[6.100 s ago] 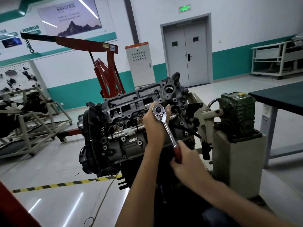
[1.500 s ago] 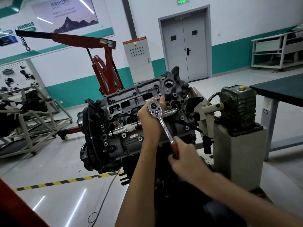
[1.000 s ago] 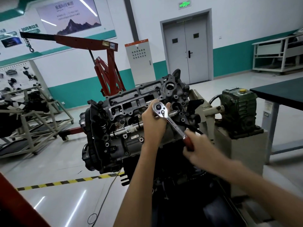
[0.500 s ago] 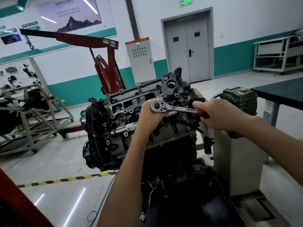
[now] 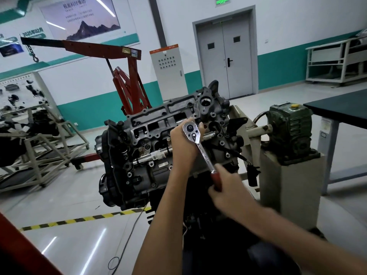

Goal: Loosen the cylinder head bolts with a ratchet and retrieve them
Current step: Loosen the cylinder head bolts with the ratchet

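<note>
Your right grip was clenched round the red handle of the ratchet. Its fingers were mostly hidden behind the back of the hand, and the edges were a bit blurred. Your left grip was curled round the ratchet's round drive end from behind, with one fingertip showing at the far side and the rest out of sight. The ratchet slanted from that end, against the cylinder head, down and right to the handle.

The socket and the bolt under it were covered by the drive end and the left grip, so seating couldn't be told. The cylinder head sat on the engine, tilted toward you. Other bolts were too small and dark to tell from the holes. A chrome rod crossed the casting and was cut off behind your left wrist. The engine's lower part was lost in shadow behind both forearms.

To the right stood a green gearbox on a pale pedestal, then a dark counter, cut off by the frame. A red engine crane stood behind. Striped floor tape was partly hidden by the engine.
</note>
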